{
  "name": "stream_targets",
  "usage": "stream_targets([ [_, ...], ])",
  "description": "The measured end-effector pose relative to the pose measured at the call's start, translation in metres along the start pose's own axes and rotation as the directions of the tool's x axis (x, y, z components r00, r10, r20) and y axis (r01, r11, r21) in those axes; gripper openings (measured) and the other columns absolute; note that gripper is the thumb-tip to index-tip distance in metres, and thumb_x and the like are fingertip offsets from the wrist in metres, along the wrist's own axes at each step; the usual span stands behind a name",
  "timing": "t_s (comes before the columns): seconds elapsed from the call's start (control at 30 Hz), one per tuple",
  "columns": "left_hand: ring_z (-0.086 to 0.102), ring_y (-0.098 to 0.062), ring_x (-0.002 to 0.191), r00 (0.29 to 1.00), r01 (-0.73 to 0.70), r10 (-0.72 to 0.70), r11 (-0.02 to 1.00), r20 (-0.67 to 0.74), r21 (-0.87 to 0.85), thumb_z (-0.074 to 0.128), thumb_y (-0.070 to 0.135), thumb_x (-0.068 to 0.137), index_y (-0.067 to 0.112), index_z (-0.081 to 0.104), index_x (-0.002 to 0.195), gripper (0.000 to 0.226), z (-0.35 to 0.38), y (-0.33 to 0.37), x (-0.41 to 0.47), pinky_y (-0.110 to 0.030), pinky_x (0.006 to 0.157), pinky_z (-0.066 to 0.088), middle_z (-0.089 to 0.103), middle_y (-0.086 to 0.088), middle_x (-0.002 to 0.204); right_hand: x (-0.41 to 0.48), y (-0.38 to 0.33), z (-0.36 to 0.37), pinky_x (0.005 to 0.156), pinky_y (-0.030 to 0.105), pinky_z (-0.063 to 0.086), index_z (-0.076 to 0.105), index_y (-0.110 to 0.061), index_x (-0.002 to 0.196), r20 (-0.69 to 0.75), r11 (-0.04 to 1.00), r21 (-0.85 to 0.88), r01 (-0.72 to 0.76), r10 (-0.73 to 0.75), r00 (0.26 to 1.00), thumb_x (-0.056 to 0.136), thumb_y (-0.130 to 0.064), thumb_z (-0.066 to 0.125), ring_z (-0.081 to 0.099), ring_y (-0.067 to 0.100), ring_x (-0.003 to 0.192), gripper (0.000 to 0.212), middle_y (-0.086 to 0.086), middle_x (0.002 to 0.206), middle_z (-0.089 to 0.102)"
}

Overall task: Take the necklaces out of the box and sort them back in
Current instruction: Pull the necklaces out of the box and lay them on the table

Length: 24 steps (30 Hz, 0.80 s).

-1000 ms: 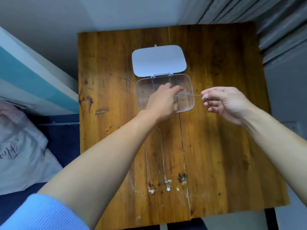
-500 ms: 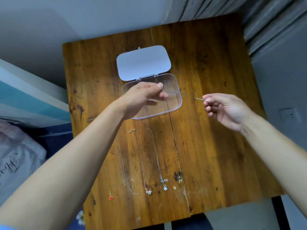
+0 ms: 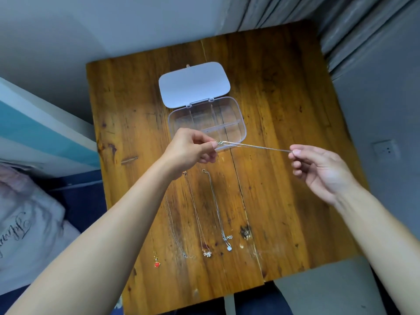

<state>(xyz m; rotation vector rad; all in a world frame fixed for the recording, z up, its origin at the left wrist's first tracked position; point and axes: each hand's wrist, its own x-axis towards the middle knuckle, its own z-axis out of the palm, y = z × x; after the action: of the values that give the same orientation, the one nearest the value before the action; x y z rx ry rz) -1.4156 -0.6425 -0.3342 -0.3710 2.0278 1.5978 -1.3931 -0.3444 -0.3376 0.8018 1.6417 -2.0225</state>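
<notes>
A thin silver necklace chain point(image 3: 252, 146) is stretched taut in the air between my two hands, just in front of the box. My left hand point(image 3: 191, 150) pinches its clasp end and my right hand point(image 3: 318, 169) pinches the other end. The clear plastic box point(image 3: 238, 110) sits on the table with its white lid point(image 3: 193, 84) folded back; its compartments look empty. Several other necklaces lie side by side on the wood nearer to me: one with a red pendant point(image 3: 156, 264), a plain silver chain point(image 3: 175, 230), one with a rose-gold pendant point(image 3: 207, 253) and one with a pale heart pendant point(image 3: 229, 248).
The wooden table point(image 3: 284, 201) has a seam running front to back near its middle. A bed with a printed pillow point(image 3: 25, 226) lies to the left. Grey curtains point(image 3: 363, 30) and a wall socket point(image 3: 385, 150) are on the right.
My left hand came out of the box toward me, pulling the chain with it. The chain now spans between both hands in front of the box. The camera view shifted.
</notes>
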Motion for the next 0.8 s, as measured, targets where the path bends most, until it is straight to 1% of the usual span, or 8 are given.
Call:
stream_targets([
  [0.1, 0.069, -0.021, 0.064, 0.997, 0.077, -0.079, 0.964, 0.002, -0.253, 0.067, 0.008, 0.088, 0.003, 0.069, 0.084, 0.007, 0.012, 0.001, -0.005, -0.028, 0.064, 0.059, 0.07, -0.013, 0.076, -0.016, 0.022, -0.009, 0.049, 0.018, 0.048, 0.076, -0.008, 0.09, -0.045, 0.985, -0.174, -0.009, 0.001, 0.999, 0.081, -0.004, 0.071, 0.064, 0.01, 0.059, 0.011, 0.008, 0.077, 0.075],
  [0.17, 0.068, -0.019, 0.06, 0.996, 0.094, -0.09, 0.956, 0.026, -0.277, 0.065, 0.002, 0.087, 0.003, 0.067, 0.079, 0.008, 0.024, -0.002, -0.007, -0.026, 0.059, 0.058, 0.068, -0.013, 0.072, -0.029, 0.044, -0.012, 0.049, 0.018, 0.049, 0.075, -0.007, 0.089, -0.081, 0.941, -0.337, -0.038, 0.011, 0.997, 0.079, -0.002, 0.073, 0.066, 0.011, 0.06, 0.011, 0.01, 0.074, 0.075],
  [0.23, 0.066, -0.02, 0.057, 0.997, 0.081, -0.078, 0.983, 0.022, -0.162, 0.065, -0.004, 0.084, 0.001, 0.066, 0.078, 0.008, 0.035, -0.007, -0.007, -0.025, 0.055, 0.057, 0.067, -0.015, 0.07, -0.041, 0.07, -0.011, 0.049, 0.019, 0.049, 0.076, -0.008, 0.084, -0.086, 0.87, -0.488, -0.069, 0.03, 0.996, 0.078, -0.001, 0.075, 0.066, 0.013, 0.059, 0.009, 0.011, 0.068, 0.074],
  [0.3, 0.065, -0.025, 0.057, 0.999, 0.034, -0.033, 0.996, -0.02, 0.08, 0.064, -0.006, 0.081, -0.001, 0.067, 0.077, 0.007, 0.046, -0.016, -0.005, -0.03, 0.057, 0.056, 0.067, -0.017, 0.069, -0.052, 0.094, -0.01, 0.047, 0.017, 0.046, 0.076, -0.006, 0.078, -0.092, 0.816, -0.57, -0.095, 0.052, 0.994, 0.077, 0.0, 0.076, 0.061, 0.009, 0.051, 0.006, 0.01, 0.06, 0.07],
  [0.37, 0.069, -0.032, 0.065, 0.999, -0.022, 0.034, 0.947, -0.031, 0.321, 0.063, -0.001, 0.079, 0.0, 0.069, 0.078, 0.006, 0.056, -0.024, -0.003, -0.037, 0.066, 0.058, 0.07, -0.02, 0.072, -0.061, 0.115, -0.008, 0.046, 0.014, 0.043, 0.075, -0.009, 0.071, -0.089, 0.761, -0.642, -0.098, 0.052, 0.995, 0.075, -0.002, 0.078, 0.056, 0.004, 0.045, 0.009, 0.003, 0.056, 0.068],
  [0.43, 0.07, -0.033, 0.073, 0.998, -0.052, 0.065, 0.884, -0.012, 0.465, 0.063, 0.006, 0.08, 0.005, 0.069, 0.078, 0.007, 0.065, -0.031, 0.001, -0.042, 0.073, 0.059, 0.072, -0.018, 0.077, -0.071, 0.131, -0.008, 0.052, 0.015, 0.045, 0.074, -0.018, 0.066, -0.093, 0.699, -0.707, -0.106, 0.057, 0.994, 0.075, -0.009, 0.08, 0.058, 0.003, 0.05, 0.014, -0.004, 0.056, 0.069],
  [0.63, 0.07, -0.033, 0.076, 0.995, -0.006, 0.059, 0.835, -0.078, 0.55, 0.062, 0.021, 0.088, 0.01, 0.07, 0.084, 0.014, 0.075, -0.044, 0.015, -0.045, 0.076, 0.058, 0.072, -0.014, 0.081, -0.088, 0.157, -0.003, 0.059, 0.029, 0.052, 0.069, -0.028, 0.064, -0.134, 0.558, -0.82, -0.13, 0.033, 0.99, 0.078, -0.027, 0.077, 0.063, 0.006, 0.065, 0.016, -0.012, 0.064, 0.068],
  [0.8, 0.067, -0.028, 0.082, 0.986, 0.007, 0.087, 0.838, -0.145, 0.546, 0.068, 0.017, 0.084, 0.015, 0.068, 0.079, 0.006, 0.077, -0.051, 0.021, -0.039, 0.076, 0.056, 0.069, -0.006, 0.08, -0.095, 0.158, 0.006, 0.048, 0.022, 0.037, 0.065, -0.027, 0.066, -0.127, 0.401, -0.912, -0.089, -0.068, 0.99, 0.081, -0.038, 0.072, 0.059, 0.007, 0.057, 0.02, -0.014, 0.058, 0.063],
])
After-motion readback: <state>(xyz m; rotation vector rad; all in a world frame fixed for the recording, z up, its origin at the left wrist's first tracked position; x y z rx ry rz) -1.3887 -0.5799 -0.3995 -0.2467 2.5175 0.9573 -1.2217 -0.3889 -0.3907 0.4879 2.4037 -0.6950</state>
